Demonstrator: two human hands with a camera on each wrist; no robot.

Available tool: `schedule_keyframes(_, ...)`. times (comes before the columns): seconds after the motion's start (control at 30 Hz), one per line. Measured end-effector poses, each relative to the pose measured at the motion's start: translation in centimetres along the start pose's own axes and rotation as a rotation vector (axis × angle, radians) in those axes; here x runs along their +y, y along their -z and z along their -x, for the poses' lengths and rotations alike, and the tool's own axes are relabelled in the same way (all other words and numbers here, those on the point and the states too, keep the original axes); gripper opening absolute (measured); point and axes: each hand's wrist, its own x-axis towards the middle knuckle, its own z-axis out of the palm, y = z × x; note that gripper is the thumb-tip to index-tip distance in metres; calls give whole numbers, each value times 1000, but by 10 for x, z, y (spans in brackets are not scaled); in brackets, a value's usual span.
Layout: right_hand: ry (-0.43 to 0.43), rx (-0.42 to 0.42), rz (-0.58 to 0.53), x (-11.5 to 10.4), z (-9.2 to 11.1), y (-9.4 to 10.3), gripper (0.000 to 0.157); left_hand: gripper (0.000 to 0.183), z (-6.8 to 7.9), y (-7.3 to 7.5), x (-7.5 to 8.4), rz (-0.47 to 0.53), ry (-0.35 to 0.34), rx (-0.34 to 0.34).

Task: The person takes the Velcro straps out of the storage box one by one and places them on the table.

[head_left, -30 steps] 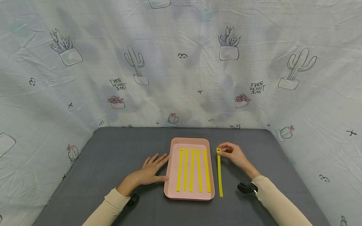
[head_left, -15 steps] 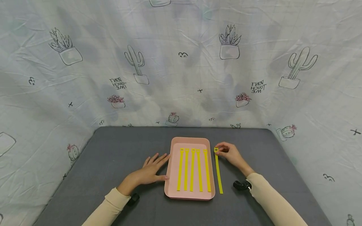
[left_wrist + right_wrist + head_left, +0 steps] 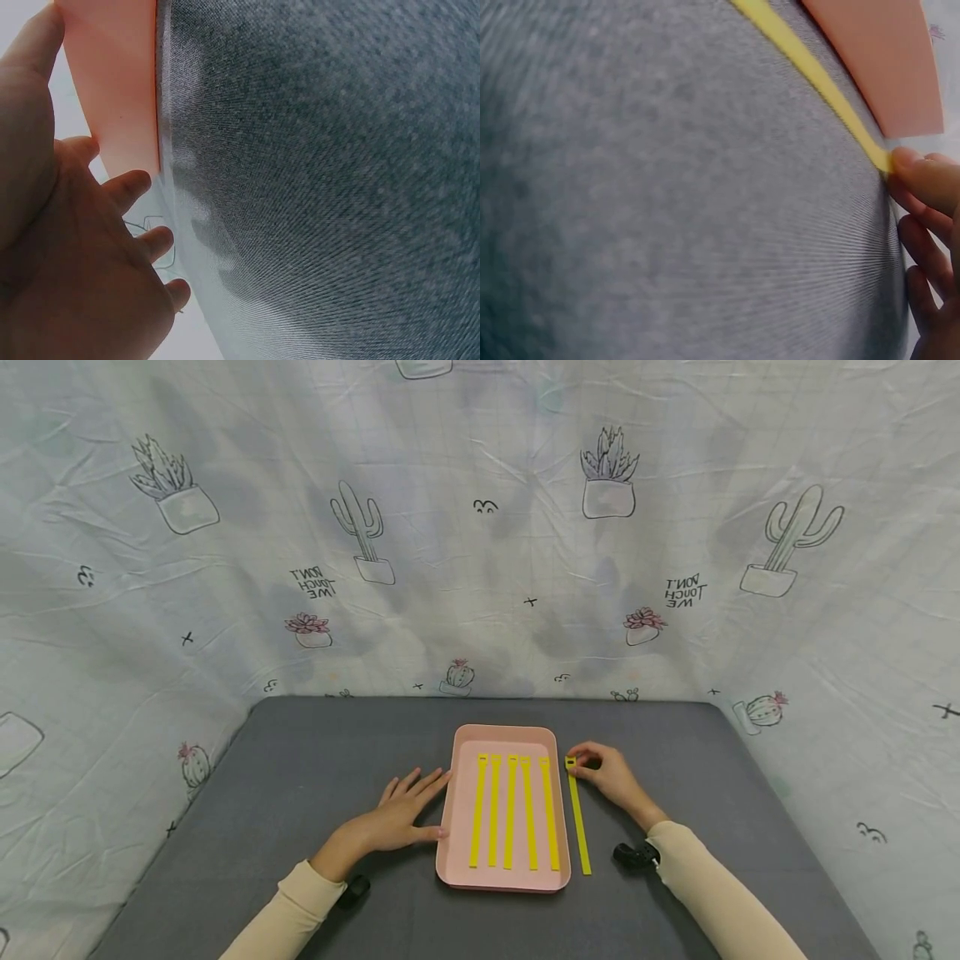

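A pink tray (image 3: 498, 880) lies on the grey table, with several yellow straps (image 3: 510, 814) laid lengthwise in it, slotted heads at the far end. Just right of the tray, outside it, is one more yellow strap (image 3: 578, 827). My right hand (image 3: 609, 777) pinches that strap by its slotted head between thumb and finger; the right wrist view shows the strap (image 3: 810, 67) running from the fingertips along the tray's side. With fingers spread, my left hand (image 3: 393, 817) touches the tray's left edge. In the left wrist view its thumb and a fingertip meet the tray wall (image 3: 120, 82).
Grey cloth covers the table (image 3: 337, 735). Behind and beside it hangs a pale curtain (image 3: 480, 568) printed with cacti. A black wrist device (image 3: 637, 857) sits under the right forearm, and another (image 3: 354, 891) under the left.
My right hand has moved left towards the tray, bringing the strap's head closer to the tray's right edge, so the strap now slants. The left hand and tray stay in place.
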Motion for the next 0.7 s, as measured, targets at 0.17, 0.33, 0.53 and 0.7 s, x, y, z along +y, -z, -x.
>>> schedule_keyframes(0.17,19,20,42,0,0,-2,24,89,0,-1,-1,-4,-3,4)
schedule_keyframes(0.33,40,42,65,2,-1,-3,23,89,-1,-1,-1,-3,-4,4)
schedule_keyframes(0.53,76,66,134,5,-1,-6,25,89,0,0,0,2,-4,7)
schedule_keyframes(0.7,114,60,166,8,-2,-5,25,89,-1,0,0,2,2,8)
